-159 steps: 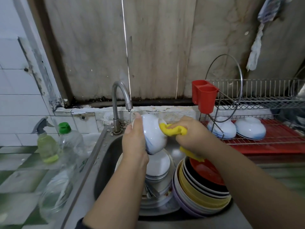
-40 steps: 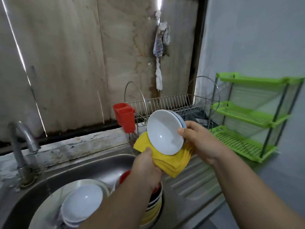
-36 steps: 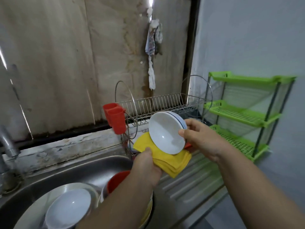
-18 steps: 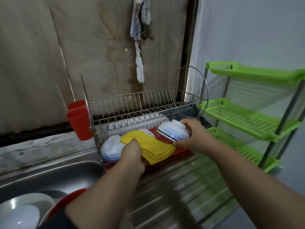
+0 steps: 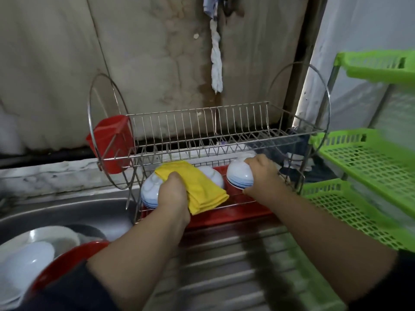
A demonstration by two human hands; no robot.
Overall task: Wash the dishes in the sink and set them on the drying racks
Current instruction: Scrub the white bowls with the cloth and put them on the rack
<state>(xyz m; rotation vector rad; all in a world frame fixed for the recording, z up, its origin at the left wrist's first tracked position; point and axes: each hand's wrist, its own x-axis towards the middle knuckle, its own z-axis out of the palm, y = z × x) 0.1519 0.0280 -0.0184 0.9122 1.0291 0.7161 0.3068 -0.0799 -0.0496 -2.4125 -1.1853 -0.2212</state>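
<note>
On the lower tier: three white bowls with blue rim bands sit upside down in a row on the wire rack (image 5: pixel 224 122), above its red tray (image 5: pixel 235 213).
Right hand (image 5: pixel 261 176): curled over the right bowl (image 5: pixel 238 176), fingers wrapped round its upturned base — gripping it where it sits on the lower wires.
Left hand (image 5: pixel 173 194): clenched on a folded yellow cloth (image 5: pixel 197 185), held just in front of the other two bowls.
Left bowl (image 5: pixel 149 189): partly hidden behind the left hand and the cloth.
Middle bowl (image 5: pixel 213 176): only its top and right side show past the cloth.
Upper tier: bare wire slots; a red cup (image 5: pixel 111 142) hangs on the rack's left end.
Sink (image 5: pixel 67 214): steel, at lower left — it holds a white bowl (image 5: pixel 27 265) on a stack of plates and a red dish (image 5: pixel 67 263) beside it.
Drainboard (image 5: pixel 235 265): ribbed steel, under both forearms.
Green shelf (image 5: pixel 370 158): plastic, three slotted tiers, just right of the rack.
Wall: a twisted white rag (image 5: pixel 216 61) hangs above the rack.
</note>
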